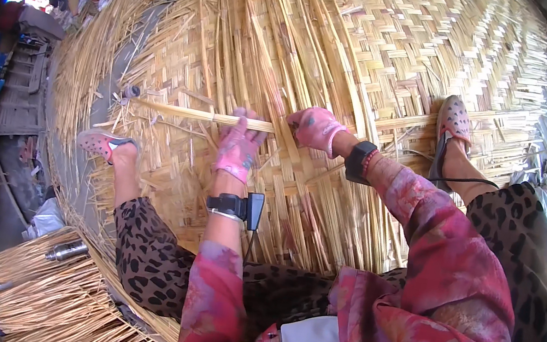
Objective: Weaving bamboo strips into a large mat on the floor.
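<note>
From where I stand, the pale, flat strip (179, 112) lies with its long axis left to right, passing at the fingers of the left hand (240, 144), whose clamping I cannot tell. The right hand (314, 130), fingers curled, grip unclear, sits just beyond its right end. Long, slender stalks (238, 29) fan forward over a coarse, diagonally interlaced mat (413, 57).

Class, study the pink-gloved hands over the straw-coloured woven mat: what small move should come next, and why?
Probably ease the flat, pale, reed-like crosswise strip rightward: the pink-gloved left hand is on it, and its right end points toward the pink-gloved right hand, near long, yellowish strips.
</note>
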A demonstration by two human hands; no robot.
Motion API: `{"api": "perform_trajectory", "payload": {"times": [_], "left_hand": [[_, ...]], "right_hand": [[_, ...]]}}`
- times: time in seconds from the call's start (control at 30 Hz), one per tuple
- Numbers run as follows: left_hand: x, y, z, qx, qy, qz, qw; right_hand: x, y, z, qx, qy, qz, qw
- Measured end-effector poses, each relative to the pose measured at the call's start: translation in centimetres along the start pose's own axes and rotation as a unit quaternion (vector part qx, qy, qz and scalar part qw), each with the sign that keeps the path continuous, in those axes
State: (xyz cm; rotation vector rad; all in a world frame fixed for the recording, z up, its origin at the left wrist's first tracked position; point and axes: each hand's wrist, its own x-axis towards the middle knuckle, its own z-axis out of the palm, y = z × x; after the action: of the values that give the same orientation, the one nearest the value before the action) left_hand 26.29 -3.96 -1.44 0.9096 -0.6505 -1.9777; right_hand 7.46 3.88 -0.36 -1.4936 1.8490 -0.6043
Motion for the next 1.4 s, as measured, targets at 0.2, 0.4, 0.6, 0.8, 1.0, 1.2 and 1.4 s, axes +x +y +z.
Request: {"api": "perform_trajectory", "payload": {"times": [0.2, 0.4, 0.6, 0.8, 1.0, 1.2, 1.4], "left_hand": [[-3.7, -4.3, -0.9, 0.071, 0.237, 0.056, 0.967], [-3.6, -4.4, 0.5, 0.166, 0.201, 0.086, 0.962], [-4.3, -0.9, -2.7, 0.035, 0.238, 0.103, 0.965], [-6.6, 0.4, -0.2, 0.139, 0.237, 0.214, 0.937], [-4.6, 2.6, -1.4, 0.246, 0.176, 0.190, 0.934], [2.7, 5.6, -4.3, 0.544, 0.071, 0.083, 0.832], [6.7, 3.4, -0.3, 0.852, 0.064, 0.140, 0.500]], "right_hand": [[0.2, 2.0, 0.4, 0.105, -0.007, -0.022, 0.994], [-2.8, 2.3, 3.2, -0.320, 0.128, -0.101, 0.933], [-1.9, -3.4, -0.5, -0.200, -0.039, -0.159, 0.966], [-0.1, -4.9, 4.7, -0.090, 0.055, -0.236, 0.966], [2.4, -6.6, 4.4, -0.031, -0.025, -0.085, 0.996], [2.1, -6.8, 4.4, 0.387, 0.086, 0.191, 0.898], [0.1, -4.4, 3.7, 0.518, 0.103, 0.173, 0.831]]}}
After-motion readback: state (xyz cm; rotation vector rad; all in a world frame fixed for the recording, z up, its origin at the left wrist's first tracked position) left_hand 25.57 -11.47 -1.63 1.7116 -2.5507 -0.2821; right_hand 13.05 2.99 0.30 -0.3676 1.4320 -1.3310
